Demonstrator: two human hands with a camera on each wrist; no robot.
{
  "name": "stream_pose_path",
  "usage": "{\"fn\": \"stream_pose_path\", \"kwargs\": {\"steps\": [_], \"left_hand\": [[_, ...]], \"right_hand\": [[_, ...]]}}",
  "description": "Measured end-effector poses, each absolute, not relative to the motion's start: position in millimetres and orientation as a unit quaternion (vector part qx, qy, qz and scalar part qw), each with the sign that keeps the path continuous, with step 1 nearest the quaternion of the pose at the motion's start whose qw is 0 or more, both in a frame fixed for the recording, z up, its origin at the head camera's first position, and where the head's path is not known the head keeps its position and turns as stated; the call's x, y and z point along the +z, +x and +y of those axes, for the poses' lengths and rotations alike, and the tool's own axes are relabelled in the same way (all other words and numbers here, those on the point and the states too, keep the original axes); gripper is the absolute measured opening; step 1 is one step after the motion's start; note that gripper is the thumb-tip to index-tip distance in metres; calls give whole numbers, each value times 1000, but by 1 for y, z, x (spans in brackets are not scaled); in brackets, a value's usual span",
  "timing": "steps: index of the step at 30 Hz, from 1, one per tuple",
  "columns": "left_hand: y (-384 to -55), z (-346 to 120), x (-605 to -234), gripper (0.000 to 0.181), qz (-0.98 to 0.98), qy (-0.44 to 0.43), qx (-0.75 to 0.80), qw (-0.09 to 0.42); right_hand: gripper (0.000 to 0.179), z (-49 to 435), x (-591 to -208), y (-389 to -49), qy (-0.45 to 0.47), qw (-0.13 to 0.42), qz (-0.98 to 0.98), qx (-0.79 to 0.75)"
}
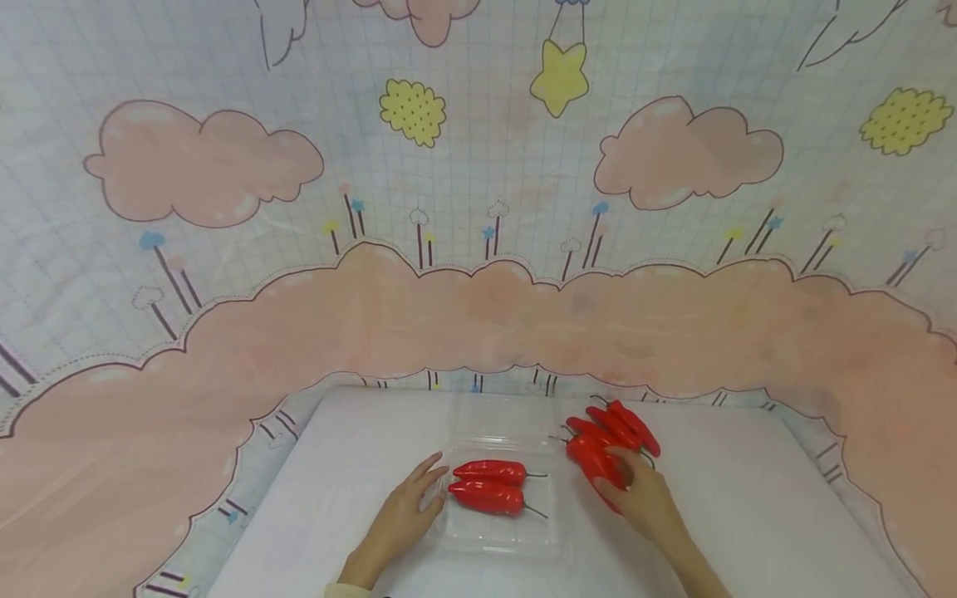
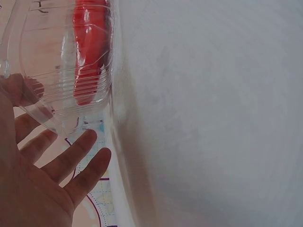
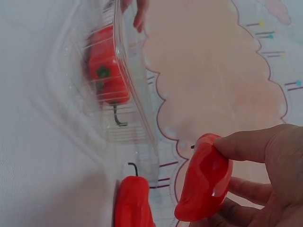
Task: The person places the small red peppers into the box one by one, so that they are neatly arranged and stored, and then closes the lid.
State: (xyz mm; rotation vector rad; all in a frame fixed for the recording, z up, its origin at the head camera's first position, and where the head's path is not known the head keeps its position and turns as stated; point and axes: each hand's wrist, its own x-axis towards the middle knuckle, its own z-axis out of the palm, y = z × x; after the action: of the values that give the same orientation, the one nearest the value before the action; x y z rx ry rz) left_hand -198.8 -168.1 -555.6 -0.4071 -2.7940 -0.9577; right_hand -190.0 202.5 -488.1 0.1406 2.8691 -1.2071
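Note:
Two red peppers point(image 1: 489, 473) lie side by side in a clear plastic container point(image 1: 497, 540), stems toward the right. My left hand point(image 1: 404, 507) is at its left side. In the left wrist view, that hand's fingers point(image 2: 71, 158) are spread and fairly straight beside the container's ribbed wall point(image 2: 66, 90), with the thumb seen through the plastic. To the right of the container, my right hand point(image 1: 646, 498) pinches a red pepper point(image 3: 203, 184) between thumb and fingers. Another pepper point(image 3: 133, 201) shows close to it in the right wrist view.
The container's clear lid point(image 1: 501, 415) is folded back, away from me. Several loose red peppers point(image 1: 620, 423) are bunched just beyond my right hand on the white table point(image 1: 733, 490). A patterned cloth point(image 1: 478, 316) rises behind the table.

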Motion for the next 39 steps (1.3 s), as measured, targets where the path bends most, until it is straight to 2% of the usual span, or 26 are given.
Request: {"fn": "stream_pose_path", "kwargs": {"steps": [10,27,39], "left_hand": [[-198,-168,-555,42,-932,-135,-325,82],[-198,-167,-554,42,-935,-132,-320,77],[-197,-168,-553,42,-934,-134,-321,82]], "right_hand": [[71,192,-486,-189,39,22,913,-406],[63,160,-484,-189,38,20,898,-437],[61,141,-487,-188,4,43,895,-444]]}}
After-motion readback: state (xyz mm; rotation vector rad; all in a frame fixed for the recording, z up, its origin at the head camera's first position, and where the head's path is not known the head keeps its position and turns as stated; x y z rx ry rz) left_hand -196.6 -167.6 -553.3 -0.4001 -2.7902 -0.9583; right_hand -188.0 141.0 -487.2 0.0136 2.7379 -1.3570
